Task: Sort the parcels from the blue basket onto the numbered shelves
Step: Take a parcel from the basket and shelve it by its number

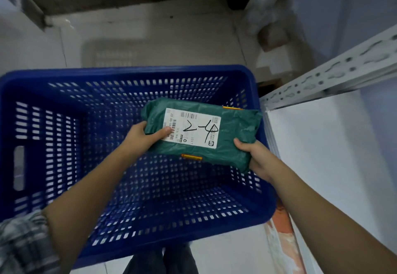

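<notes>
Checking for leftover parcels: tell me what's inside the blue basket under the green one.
Only bare mesh shows inside the blue basket. The green parcel, held by both hands, hides the patch beneath it.

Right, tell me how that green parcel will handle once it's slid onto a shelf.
The green parcel is probably soft rather than stiff: its plastic wrap is wrinkled and the corner sags over the right hand. It seems light, since the left hand pinches just an edge. The smooth film may slide easily; its flat shape shouldn't roll.

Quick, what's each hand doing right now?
Left hand: closed on the left end of the green parcel.
Right hand: closed on the parcel's right end, above the blue basket.
</notes>
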### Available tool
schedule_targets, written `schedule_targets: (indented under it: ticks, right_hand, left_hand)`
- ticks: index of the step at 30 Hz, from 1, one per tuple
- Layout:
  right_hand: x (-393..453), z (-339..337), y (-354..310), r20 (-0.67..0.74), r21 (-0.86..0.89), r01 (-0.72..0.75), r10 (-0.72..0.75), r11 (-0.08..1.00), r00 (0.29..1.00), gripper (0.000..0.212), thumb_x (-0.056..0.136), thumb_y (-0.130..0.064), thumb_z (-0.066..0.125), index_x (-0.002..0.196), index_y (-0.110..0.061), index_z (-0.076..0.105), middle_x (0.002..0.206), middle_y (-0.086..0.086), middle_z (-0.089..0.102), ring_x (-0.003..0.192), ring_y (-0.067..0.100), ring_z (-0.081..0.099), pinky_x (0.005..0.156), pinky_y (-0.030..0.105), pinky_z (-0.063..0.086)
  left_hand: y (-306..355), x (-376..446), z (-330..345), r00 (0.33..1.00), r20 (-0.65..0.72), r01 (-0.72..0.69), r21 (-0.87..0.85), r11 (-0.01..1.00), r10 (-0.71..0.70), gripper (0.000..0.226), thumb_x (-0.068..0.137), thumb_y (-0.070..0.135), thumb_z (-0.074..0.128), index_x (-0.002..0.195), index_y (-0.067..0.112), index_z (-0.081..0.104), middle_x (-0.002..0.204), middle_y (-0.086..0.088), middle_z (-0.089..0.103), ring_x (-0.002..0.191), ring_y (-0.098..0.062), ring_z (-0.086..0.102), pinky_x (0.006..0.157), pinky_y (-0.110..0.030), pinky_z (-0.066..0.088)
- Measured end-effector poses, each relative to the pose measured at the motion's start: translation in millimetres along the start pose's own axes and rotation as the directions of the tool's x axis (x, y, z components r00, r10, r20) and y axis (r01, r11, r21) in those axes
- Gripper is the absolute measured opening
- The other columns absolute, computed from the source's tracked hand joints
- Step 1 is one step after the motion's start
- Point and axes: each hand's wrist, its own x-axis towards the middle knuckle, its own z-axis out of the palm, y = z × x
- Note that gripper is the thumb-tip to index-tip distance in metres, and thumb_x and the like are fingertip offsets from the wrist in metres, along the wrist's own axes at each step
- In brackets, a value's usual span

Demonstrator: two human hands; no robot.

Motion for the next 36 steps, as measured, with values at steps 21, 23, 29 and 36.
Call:
schedule_targets:
  ticks: [21, 23, 29, 36]
  right_hand:
    - [-267.2, 23.0, -190.8, -0.053, -0.094, 0.357, -0.362, 0.929, 0.931, 0.044, 0.088, -0.009, 0.062, 0.130, -0.003, 0.051, 0.129, 0.011, 0.059, 0.114, 0.027, 0.057, 0.101, 0.039, 0.044]
    - [-304.4, 22.7, -203.4, -0.060, -0.100, 0.383, -0.390, 0.918, 0.919, 0.045, 0.088, -0.010, 0.062, 0.131, -0.003, 0.050, 0.130, 0.012, 0.058, 0.115, 0.028, 0.057, 0.099, 0.038, 0.046]
    - [-415.8, 29.5, -219.8, -0.091, -0.124, 0.509, -0.521, 0.852, 0.849, 0.034, 0.092, -0.013, 0.058, 0.125, -0.008, 0.053, 0.118, 0.005, 0.062, 0.095, 0.017, 0.063, 0.073, 0.024, 0.053]
    - [-527.5, 50.9, -196.8, -0.185, -0.148, 0.600, -0.618, 0.786, 0.764, 0.032, 0.091, -0.014, 0.059, 0.122, -0.009, 0.053, 0.123, 0.006, 0.061, 0.103, 0.020, 0.061, 0.089, 0.029, 0.051]
  left_hand:
    - [251.1, -242.9, -50.5, 0.964, -0.050, -0.260, 0.041, 0.965, 0.262, 0.042, 0.078, 0.027, 0.074, 0.112, 0.010, 0.056, 0.104, -0.002, 0.061, 0.087, -0.015, 0.061, 0.077, -0.029, 0.049]
    - [273.4, -275.2, -52.5, 0.957, -0.045, -0.283, 0.053, 0.958, 0.285, 0.048, 0.079, 0.026, 0.074, 0.119, 0.008, 0.055, 0.108, -0.003, 0.059, 0.091, -0.017, 0.058, 0.078, -0.028, 0.047]
    - [324.4, -355.1, -63.7, 0.911, 0.043, -0.413, 0.060, 0.909, 0.411, 0.049, 0.078, 0.028, 0.073, 0.120, 0.011, 0.056, 0.103, 0.000, 0.062, 0.084, -0.011, 0.060, 0.069, -0.022, 0.049]
    - [352.7, -453.7, -93.5, 0.827, 0.152, -0.559, 0.104, 0.823, 0.542, 0.055, 0.077, 0.030, 0.074, 0.125, 0.011, 0.054, 0.111, -0.002, 0.059, 0.096, -0.017, 0.058, 0.079, -0.029, 0.048]
